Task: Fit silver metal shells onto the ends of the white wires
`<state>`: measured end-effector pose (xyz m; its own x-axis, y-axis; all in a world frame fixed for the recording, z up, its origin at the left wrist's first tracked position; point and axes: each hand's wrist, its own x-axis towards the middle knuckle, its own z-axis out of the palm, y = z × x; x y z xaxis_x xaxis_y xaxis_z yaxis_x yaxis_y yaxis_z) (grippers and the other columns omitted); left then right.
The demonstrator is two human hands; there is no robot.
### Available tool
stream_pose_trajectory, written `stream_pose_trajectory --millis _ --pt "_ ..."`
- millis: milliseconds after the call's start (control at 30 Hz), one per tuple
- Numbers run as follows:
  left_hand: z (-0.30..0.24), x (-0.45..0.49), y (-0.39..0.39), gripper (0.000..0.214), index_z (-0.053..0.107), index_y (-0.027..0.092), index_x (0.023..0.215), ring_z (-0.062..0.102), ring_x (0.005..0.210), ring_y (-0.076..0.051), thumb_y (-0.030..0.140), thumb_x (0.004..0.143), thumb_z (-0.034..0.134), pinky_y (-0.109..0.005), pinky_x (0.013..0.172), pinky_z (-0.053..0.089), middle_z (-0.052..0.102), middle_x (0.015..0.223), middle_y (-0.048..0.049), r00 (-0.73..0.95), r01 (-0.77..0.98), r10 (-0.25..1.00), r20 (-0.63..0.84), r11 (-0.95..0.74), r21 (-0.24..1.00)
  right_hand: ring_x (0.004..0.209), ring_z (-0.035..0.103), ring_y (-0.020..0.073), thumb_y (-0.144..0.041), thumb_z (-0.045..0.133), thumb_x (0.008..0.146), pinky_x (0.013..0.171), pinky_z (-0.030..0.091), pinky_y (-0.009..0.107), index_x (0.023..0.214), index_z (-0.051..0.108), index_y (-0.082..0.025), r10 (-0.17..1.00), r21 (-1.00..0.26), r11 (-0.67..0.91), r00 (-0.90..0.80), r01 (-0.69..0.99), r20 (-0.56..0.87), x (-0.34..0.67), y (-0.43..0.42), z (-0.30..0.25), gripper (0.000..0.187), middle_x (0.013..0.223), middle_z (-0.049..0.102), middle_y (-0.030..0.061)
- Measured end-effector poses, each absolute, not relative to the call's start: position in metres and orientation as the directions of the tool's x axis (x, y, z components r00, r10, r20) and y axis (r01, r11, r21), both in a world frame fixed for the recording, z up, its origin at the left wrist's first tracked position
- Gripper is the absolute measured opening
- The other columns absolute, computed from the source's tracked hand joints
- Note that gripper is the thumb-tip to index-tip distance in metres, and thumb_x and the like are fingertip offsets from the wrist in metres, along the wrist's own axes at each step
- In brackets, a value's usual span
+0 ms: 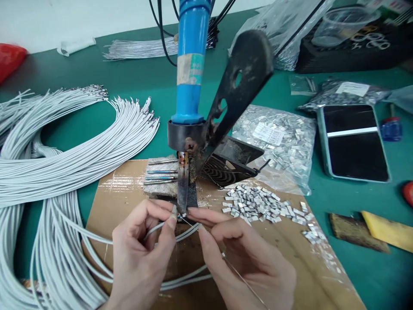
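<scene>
A blue-handled soldering iron (192, 47) points straight down in a black metal holder (240, 82). Its darkened tip (183, 189) ends right between my fingertips. My left hand (143, 245) is closed, thumb and forefinger pinching a white cable (155, 229) by a small shiny part at the tip; the fingers partly cover that part. With my right hand (240, 254) I pinch thin solder wire (247, 282), which reaches the tip at its front and trails down toward me. White cable strands pass between and beneath both hands.
Bundled white cables (80, 168) fill the left side. On the cardboard (129, 181) lies a pile of small metal pieces (258, 204). Behind the iron are a small black fan (222, 170) and a plastic bag of metal pieces (277, 137). A phone (353, 142) lies at right.
</scene>
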<state>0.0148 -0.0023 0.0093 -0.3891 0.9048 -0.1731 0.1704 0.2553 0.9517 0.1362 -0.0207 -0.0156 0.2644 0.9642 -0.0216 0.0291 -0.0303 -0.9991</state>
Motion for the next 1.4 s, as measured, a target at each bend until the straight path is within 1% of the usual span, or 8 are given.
stream_pose_trajectory --millis 100,300,500,800,967,1000,1167,1400 --pt "0.0089 0.0141 -0.002 0.013 0.068 0.021 0.064 0.063 0.075 -0.015 0.018 0.074 0.076 -0.018 0.044 0.027 0.071 0.083 -0.0023 -0.392 0.169 0.902 -0.179 0.262 0.95 0.087 0.081 0.0207 -0.016 0.072 0.091 0.051 0.058 0.018 0.072 0.063 -0.022 0.964 -0.999 -0.032 0.265 0.019 -0.026 0.1359 -0.0204 -0.0162 0.022 0.103 0.084 0.0073" --pt "0.0075 0.0105 -0.0016 0.013 0.069 0.021 0.065 0.065 0.074 -0.016 0.016 0.073 0.077 -0.019 0.041 0.028 0.072 0.083 -0.0036 -0.345 0.207 0.924 -0.164 0.245 0.947 0.087 0.081 0.0206 -0.015 0.073 0.09 0.053 0.06 0.018 0.071 0.063 -0.022 0.961 -1.0 -0.014 0.276 0.015 -0.009 0.1351 -0.0201 -0.0181 0.022 0.103 0.084 0.0072" --pt "0.0111 0.0147 -0.0014 0.013 0.068 0.021 0.064 0.065 0.074 -0.017 0.02 0.073 0.077 -0.019 0.041 0.028 0.072 0.082 -0.0046 -0.393 0.186 0.902 -0.181 0.27 0.945 0.085 0.081 0.0194 -0.014 0.074 0.089 0.051 0.057 0.017 0.07 0.065 -0.022 0.963 -0.999 -0.01 0.268 0.049 0.004 0.1364 -0.0195 -0.0165 0.022 0.1 0.084 0.0059" --pt "0.0084 0.013 -0.0027 0.013 0.067 0.021 0.065 0.065 0.075 -0.016 0.019 0.074 0.077 -0.018 0.042 0.029 0.073 0.083 -0.0035 -0.377 0.182 0.91 -0.171 0.254 0.95 0.084 0.081 0.02 -0.013 0.075 0.086 0.065 0.064 0.022 0.07 0.067 -0.023 0.956 -0.999 0.002 0.294 0.041 0.015 0.1355 -0.0184 -0.0148 0.02 0.097 0.084 0.0054" --pt "0.0089 0.0128 -0.0021 0.014 0.068 0.021 0.064 0.064 0.073 -0.016 0.017 0.073 0.078 -0.018 0.041 0.029 0.072 0.082 -0.0033 -0.364 0.182 0.913 -0.182 0.262 0.948 0.087 0.081 0.0213 -0.015 0.075 0.088 0.053 0.059 0.019 0.07 0.066 -0.023 0.957 -0.999 -0.013 0.29 0.048 0.001 0.1359 -0.0182 -0.0151 0.021 0.097 0.084 0.0067" --pt "0.0091 0.0129 -0.002 0.013 0.068 0.02 0.065 0.065 0.072 -0.016 0.017 0.073 0.077 -0.018 0.041 0.029 0.072 0.083 -0.0036 -0.364 0.181 0.913 -0.187 0.266 0.947 0.086 0.081 0.0208 -0.015 0.075 0.087 0.053 0.059 0.019 0.07 0.066 -0.023 0.956 -0.999 -0.009 0.293 0.051 0.006 0.1358 -0.018 -0.0153 0.021 0.097 0.084 0.0062" --pt "0.0095 0.0134 -0.0024 0.013 0.067 0.021 0.064 0.065 0.073 -0.016 0.018 0.073 0.077 -0.019 0.041 0.03 0.072 0.083 -0.0038 -0.371 0.195 0.912 -0.178 0.264 0.945 0.084 0.081 0.0193 -0.012 0.075 0.086 0.07 0.063 0.023 0.07 0.069 -0.023 0.956 -0.998 0.024 0.292 0.06 0.041 0.1356 -0.0177 -0.0165 0.02 0.097 0.084 0.0046" --pt "0.0109 0.0149 -0.0039 0.013 0.068 0.021 0.064 0.067 0.077 -0.017 0.021 0.075 0.076 -0.019 0.041 0.031 0.073 0.086 -0.0043 -0.384 0.195 0.904 -0.189 0.279 0.94 0.085 0.081 0.0194 -0.012 0.074 0.088 0.073 0.065 0.023 0.072 0.069 -0.024 0.955 -0.999 0.015 0.295 0.047 0.029 0.1343 -0.0197 -0.0169 0.02 0.099 0.084 0.0041"
